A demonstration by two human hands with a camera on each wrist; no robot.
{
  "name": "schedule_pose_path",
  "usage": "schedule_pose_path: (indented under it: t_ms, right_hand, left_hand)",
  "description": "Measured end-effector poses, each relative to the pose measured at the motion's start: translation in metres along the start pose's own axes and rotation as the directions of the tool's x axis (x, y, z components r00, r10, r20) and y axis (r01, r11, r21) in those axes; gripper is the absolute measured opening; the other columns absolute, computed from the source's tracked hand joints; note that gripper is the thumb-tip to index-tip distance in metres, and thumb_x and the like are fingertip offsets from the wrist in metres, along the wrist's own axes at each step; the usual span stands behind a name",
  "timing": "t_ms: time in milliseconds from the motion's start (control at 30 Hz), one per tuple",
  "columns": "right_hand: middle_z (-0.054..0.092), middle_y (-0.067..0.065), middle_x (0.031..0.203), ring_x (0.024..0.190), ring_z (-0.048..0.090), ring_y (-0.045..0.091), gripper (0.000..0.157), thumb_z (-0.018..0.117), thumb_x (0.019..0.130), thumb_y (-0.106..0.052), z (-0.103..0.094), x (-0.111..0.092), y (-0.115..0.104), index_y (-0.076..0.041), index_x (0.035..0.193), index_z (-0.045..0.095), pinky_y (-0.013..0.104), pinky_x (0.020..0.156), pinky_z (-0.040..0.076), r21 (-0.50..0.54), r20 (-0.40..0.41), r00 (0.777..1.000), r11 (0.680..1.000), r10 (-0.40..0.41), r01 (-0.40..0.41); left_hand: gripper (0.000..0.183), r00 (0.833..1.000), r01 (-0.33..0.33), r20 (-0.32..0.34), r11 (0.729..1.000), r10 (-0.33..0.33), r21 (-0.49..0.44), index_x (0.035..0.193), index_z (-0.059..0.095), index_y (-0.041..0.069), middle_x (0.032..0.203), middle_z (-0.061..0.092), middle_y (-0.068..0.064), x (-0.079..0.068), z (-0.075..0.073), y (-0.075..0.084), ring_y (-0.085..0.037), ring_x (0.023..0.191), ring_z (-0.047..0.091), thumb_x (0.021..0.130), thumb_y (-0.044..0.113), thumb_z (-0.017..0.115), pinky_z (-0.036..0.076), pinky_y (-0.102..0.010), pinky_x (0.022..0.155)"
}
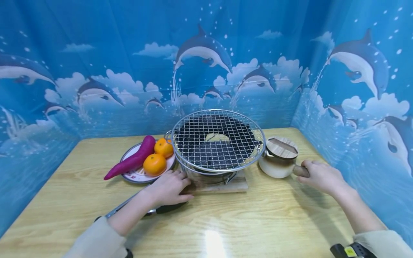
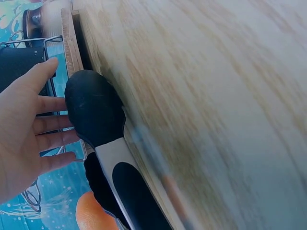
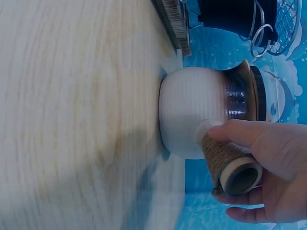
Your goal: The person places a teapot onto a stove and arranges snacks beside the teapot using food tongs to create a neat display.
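Note:
My right hand (image 1: 321, 176) holds the side handle of a cream-and-brown ceramic pot (image 1: 275, 167), which has a wooden lid (image 1: 282, 147). In the right wrist view, my thumb lies along the twine-wrapped handle (image 3: 223, 155), with fingers behind it. My left hand (image 1: 169, 188) is over black-tipped tongs (image 2: 95, 108) at the front left of a small grill stove. Its fingers are spread in the left wrist view, beside the tongs' head. Whether they touch the tongs cannot be told. The stove bears a round wire mesh (image 1: 213, 143) and stands on a wooden board (image 1: 230, 184).
Left of the stove, a plate (image 1: 131, 152) carries a purple sweet potato (image 1: 137, 160) and two oranges (image 1: 155, 165). A blue dolphin-print curtain (image 1: 129, 53) closes off the back and sides of the wooden table (image 1: 258, 222).

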State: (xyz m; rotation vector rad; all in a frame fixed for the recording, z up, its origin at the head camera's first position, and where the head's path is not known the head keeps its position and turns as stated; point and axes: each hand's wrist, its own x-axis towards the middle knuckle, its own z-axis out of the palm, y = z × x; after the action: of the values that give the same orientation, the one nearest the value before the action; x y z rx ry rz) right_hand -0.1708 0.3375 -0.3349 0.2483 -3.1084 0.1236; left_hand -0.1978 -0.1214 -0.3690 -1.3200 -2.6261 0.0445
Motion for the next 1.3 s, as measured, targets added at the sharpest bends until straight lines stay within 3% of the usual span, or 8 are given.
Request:
schedule_pose_path:
  t_ms: [233,800,1300]
  right_hand:
    - [0.051,0.004,0.075,0.062,0.051,0.022,0.029,0.066,0.08,-0.038,0.002,0.004,-0.001,-0.011,0.082,0.054,0.04,0.045,0.038,-0.011,-0.034,0.999,1.0,0.013,-0.013]
    - [0.052,0.007,0.074,0.068,0.055,0.032,0.032,0.07,0.074,-0.035,0.008,0.002,0.0,-0.009,0.079,0.054,0.046,0.043,0.039,-0.117,-0.15,0.988,0.993,-0.036,0.018]
    - [0.047,0.004,0.067,0.06,0.051,0.028,0.033,0.071,0.071,-0.032,0.014,-0.001,0.001,-0.008,0.072,0.048,0.044,0.041,0.038,-0.138,-0.233,0.971,0.99,-0.06,0.028]
  left_hand:
    - [0.041,1.0,-0.002,0.0,1.0,0.002,0.007,0.094,0.066,0.01,0.088,0.06,-0.003,0.0,-0.001,0.0,-0.02,0.082,0.056,0.082,0.049,0.062,0.046,-0.036,0.071]
    - [0.041,1.0,-0.006,0.017,1.0,0.006,-0.003,0.097,0.065,0.009,0.09,0.059,-0.004,0.002,0.0,0.001,-0.022,0.085,0.056,0.081,0.047,0.064,0.046,-0.038,0.076]
    - [0.041,1.0,-0.014,0.009,1.0,0.014,0.015,0.096,0.064,0.009,0.09,0.058,-0.005,0.001,0.001,0.002,-0.023,0.085,0.056,0.081,0.047,0.064,0.046,-0.039,0.077]
